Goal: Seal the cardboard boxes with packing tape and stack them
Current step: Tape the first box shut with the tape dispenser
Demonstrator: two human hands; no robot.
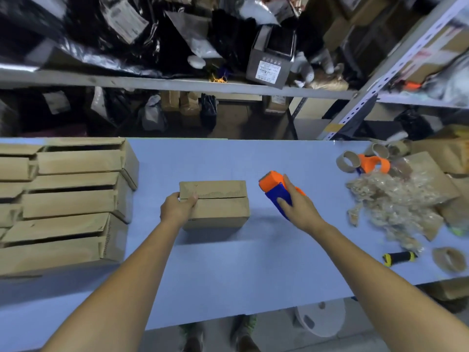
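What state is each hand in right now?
Left hand: closed on the left end of the box.
Right hand: closed around the tape dispenser.

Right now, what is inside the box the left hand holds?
Nothing inside shows. The box sits on the table with its flaps folded shut, only a dark seam between them. The left hand grips its left end; the contents are covered.

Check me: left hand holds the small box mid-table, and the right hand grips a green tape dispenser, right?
Not quite: in the head view the tape dispenser in the right hand is orange and blue, not green. The left hand does hold the small box mid-table.
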